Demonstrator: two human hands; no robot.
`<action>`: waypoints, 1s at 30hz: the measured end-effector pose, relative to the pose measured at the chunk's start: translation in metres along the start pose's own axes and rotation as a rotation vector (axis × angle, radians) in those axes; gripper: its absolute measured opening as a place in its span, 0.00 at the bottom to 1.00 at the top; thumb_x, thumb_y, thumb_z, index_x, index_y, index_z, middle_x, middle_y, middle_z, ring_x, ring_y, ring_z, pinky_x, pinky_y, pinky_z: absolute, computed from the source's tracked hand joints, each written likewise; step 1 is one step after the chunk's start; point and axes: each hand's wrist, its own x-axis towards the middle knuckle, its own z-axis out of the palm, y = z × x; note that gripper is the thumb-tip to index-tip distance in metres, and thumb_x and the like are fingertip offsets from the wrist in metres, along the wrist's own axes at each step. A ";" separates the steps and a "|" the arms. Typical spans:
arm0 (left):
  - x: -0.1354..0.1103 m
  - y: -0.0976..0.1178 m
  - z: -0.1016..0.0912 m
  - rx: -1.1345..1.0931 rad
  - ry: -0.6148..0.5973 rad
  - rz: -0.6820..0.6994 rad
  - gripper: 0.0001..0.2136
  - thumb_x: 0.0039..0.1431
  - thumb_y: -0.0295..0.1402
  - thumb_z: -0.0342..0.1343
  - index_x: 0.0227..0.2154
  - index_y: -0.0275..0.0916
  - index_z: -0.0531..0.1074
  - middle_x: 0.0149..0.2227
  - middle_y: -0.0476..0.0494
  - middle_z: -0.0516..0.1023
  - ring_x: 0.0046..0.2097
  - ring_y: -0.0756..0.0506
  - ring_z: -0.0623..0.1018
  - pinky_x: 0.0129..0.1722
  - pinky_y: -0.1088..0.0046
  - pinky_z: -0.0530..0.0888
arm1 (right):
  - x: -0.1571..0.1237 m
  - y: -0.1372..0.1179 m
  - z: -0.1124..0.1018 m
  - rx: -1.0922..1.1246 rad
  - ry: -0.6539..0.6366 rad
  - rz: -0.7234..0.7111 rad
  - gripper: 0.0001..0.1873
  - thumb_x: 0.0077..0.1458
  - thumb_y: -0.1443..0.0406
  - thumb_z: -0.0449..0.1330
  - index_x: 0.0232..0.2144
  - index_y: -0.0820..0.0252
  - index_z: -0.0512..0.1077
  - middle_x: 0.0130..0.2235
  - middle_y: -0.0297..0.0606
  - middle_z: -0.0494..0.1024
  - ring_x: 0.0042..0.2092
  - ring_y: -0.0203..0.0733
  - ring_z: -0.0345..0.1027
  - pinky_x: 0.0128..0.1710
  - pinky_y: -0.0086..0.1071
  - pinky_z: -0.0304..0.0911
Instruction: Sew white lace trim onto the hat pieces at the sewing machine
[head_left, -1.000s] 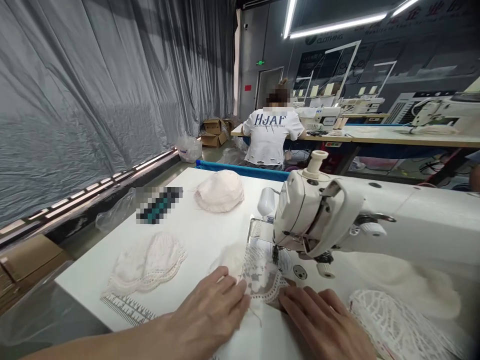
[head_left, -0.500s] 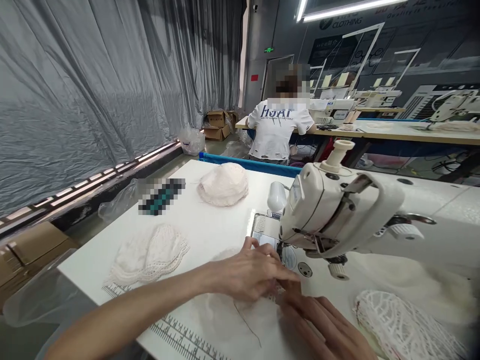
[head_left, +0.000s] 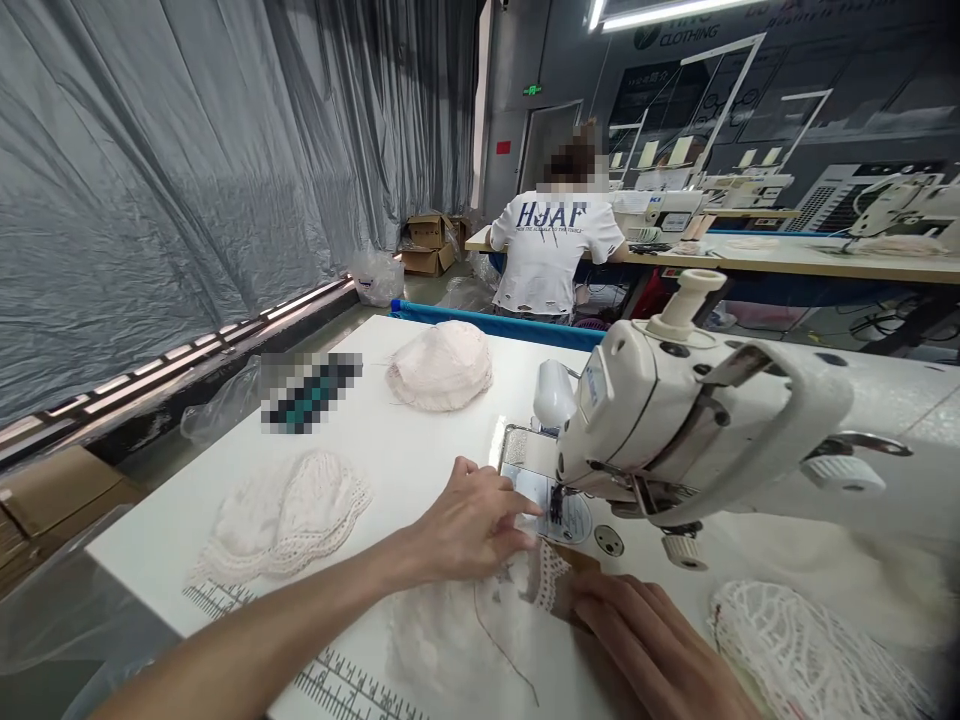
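My left hand (head_left: pixel 472 525) reaches toward the needle of the white sewing machine (head_left: pixel 697 420), fingers pointing at the metal plate, resting on the edge of a white lace piece (head_left: pixel 480 625) with a loose thread trailing from it. My right hand (head_left: pixel 645 645) lies flat, fingers together, pressing the lace's scalloped edge just in front of the presser foot (head_left: pixel 556 508).
A lace pile (head_left: pixel 289 515) lies on the table's left, another pile (head_left: pixel 441 365) at the back, more lace (head_left: pixel 795 655) at the right. A blurred dark object (head_left: pixel 311 390) sits on the table. A person in a white shirt (head_left: pixel 551 250) sits ahead at another bench.
My left hand moved forward from the table's front edge to the needle plate. The lace piece slid toward me and left. The right hand stayed on the lace edge.
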 end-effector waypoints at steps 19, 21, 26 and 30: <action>0.003 -0.003 0.018 0.094 0.035 0.039 0.12 0.56 0.35 0.59 0.43 0.42 0.72 0.27 0.54 0.70 0.35 0.51 0.70 0.40 0.69 0.58 | 0.002 0.008 0.006 -0.028 0.000 0.010 0.14 0.63 0.69 0.48 0.46 0.64 0.69 0.40 0.46 0.75 0.40 0.43 0.70 0.38 0.33 0.70; 0.003 -0.003 0.018 0.090 0.037 0.041 0.12 0.56 0.35 0.60 0.43 0.42 0.72 0.27 0.55 0.70 0.35 0.51 0.70 0.40 0.69 0.58 | 0.001 0.008 0.006 -0.040 -0.012 -0.004 0.14 0.63 0.70 0.48 0.47 0.65 0.69 0.41 0.47 0.74 0.42 0.43 0.69 0.39 0.33 0.70; 0.003 -0.004 0.018 0.111 0.050 0.041 0.12 0.56 0.35 0.59 0.43 0.42 0.72 0.26 0.55 0.69 0.33 0.51 0.69 0.40 0.70 0.59 | 0.003 0.006 0.006 -0.062 -0.024 0.013 0.14 0.62 0.71 0.48 0.46 0.65 0.70 0.41 0.47 0.75 0.41 0.43 0.70 0.39 0.33 0.71; 0.003 -0.004 0.019 0.101 0.047 0.038 0.11 0.57 0.34 0.59 0.43 0.41 0.72 0.25 0.55 0.69 0.33 0.51 0.70 0.40 0.70 0.59 | 0.008 0.004 0.005 -0.096 -0.009 0.007 0.13 0.63 0.69 0.48 0.44 0.65 0.71 0.42 0.48 0.75 0.42 0.43 0.70 0.39 0.34 0.70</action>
